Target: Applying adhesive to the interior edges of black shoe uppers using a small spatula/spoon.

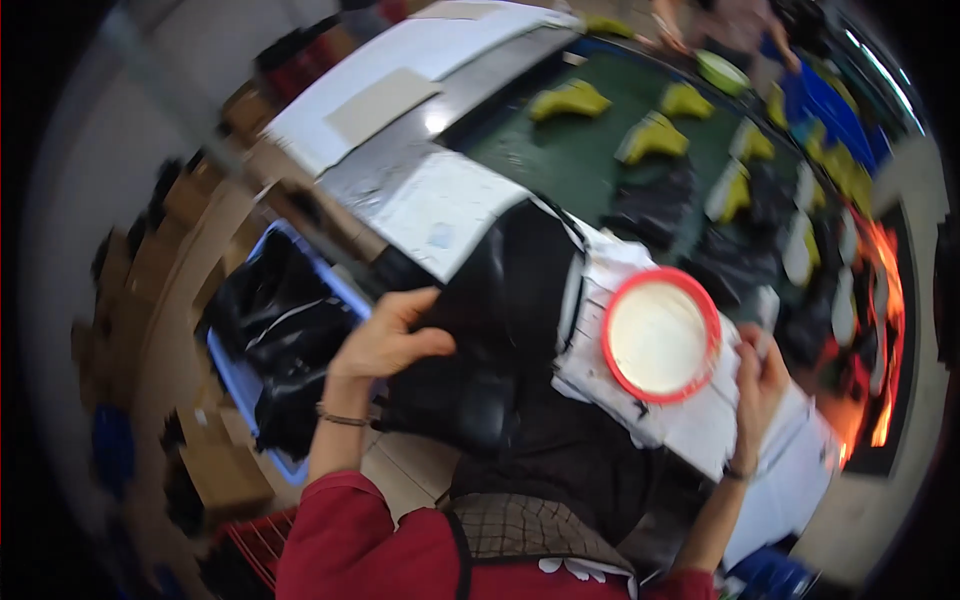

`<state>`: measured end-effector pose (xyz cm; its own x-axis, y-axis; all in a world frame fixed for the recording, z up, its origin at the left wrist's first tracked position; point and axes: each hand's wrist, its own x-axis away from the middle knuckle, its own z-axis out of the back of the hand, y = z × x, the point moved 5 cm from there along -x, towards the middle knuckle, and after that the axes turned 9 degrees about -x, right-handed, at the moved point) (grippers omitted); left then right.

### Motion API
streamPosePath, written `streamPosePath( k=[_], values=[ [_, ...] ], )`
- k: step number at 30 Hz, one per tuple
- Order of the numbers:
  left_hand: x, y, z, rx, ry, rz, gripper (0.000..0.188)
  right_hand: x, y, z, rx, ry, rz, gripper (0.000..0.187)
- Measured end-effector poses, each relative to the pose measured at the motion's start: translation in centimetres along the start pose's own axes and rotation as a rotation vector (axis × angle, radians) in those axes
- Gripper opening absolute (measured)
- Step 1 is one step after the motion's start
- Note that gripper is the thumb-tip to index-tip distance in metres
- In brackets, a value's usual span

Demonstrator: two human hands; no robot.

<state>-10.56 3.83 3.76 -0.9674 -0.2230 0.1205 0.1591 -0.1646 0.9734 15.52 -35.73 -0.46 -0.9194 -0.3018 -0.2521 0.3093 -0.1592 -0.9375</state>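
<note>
- Black shoe upper (505,300) sits at the workbench edge, before the person's chest; left hand (385,335) grips its left side.
- Right hand (760,375) is closed around a small white tool; detail blurred.
- Red-rimmed round bowl (660,335) of white paste rests on white paper sheets (690,425).
- Blue bin (280,350) of black pieces stands left.
- Yellow shoe lasts (570,100) line the green belt (560,150).

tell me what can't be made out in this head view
- Right hand: blurred; something pale sits at its fingers, kind unclear.
- Left hand: its fingertips are hidden behind the black piece it grips.
- Red-rimmed bowl: holds something whitish, glare hides what.
- Yellow shapes on the green belt: too blurred for detail.
</note>
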Motion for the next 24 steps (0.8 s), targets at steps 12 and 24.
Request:
streamPosePath(
  k=[12,24],
  values=[
    [-4.1,-5.4,-13.7,0.387,-0.888,0.168,0.06,-0.1,-5.8,-6.6,-0.548,-0.832,-0.426,0.034],
    [-1.9,-4.1,-15.9,0.162,-0.569,0.446,0.066,2.2,-2.5,-2.5,0.171,-0.099,-0.024,0.025]
  ],
)
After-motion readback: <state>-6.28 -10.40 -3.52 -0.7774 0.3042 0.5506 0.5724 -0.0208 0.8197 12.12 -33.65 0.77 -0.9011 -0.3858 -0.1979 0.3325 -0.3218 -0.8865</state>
